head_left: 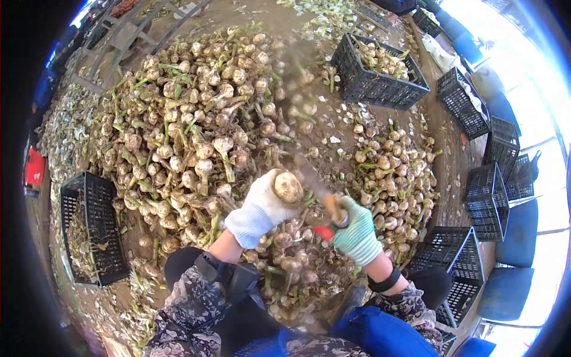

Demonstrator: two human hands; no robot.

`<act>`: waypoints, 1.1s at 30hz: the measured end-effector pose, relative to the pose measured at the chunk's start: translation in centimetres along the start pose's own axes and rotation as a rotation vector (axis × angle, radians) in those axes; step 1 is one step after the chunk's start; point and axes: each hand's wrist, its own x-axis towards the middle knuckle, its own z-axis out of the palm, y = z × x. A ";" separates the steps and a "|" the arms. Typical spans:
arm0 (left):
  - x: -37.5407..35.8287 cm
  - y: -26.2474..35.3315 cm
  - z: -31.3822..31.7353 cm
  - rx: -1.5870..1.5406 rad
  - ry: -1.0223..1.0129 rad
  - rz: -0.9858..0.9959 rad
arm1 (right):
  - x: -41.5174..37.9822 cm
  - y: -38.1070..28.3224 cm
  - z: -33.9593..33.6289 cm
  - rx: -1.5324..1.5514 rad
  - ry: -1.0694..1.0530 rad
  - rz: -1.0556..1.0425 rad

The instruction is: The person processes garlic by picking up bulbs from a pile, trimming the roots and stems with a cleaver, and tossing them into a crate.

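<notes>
My left hand (262, 205), in a white glove with a pale blue cuff, is closed around a round garlic bulb (288, 187) with a tan, earthy skin. Just to its right, my right hand (357, 229), in a green-and-white striped glove, grips what looks like a knife (326, 199). Motion blurs its blade, which points up and left past the held bulb; a red part of the tool shows beside the glove. Below and between both hands lie loose garlic bulbs (291, 262) and trimmings.
A big heap of garlic with stems (202, 119) spreads ahead and left. A smaller pile of trimmed bulbs (395, 178) lies right. Black crates stand at the left (104, 238), upper right (380, 89) and near right (458, 256). Blue barrels (514, 232) line the right edge.
</notes>
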 end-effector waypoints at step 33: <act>0.4 7.0 1.1 -0.975 0.526 -0.164 | -6.6 4.9 16.1 0.853 -0.039 0.817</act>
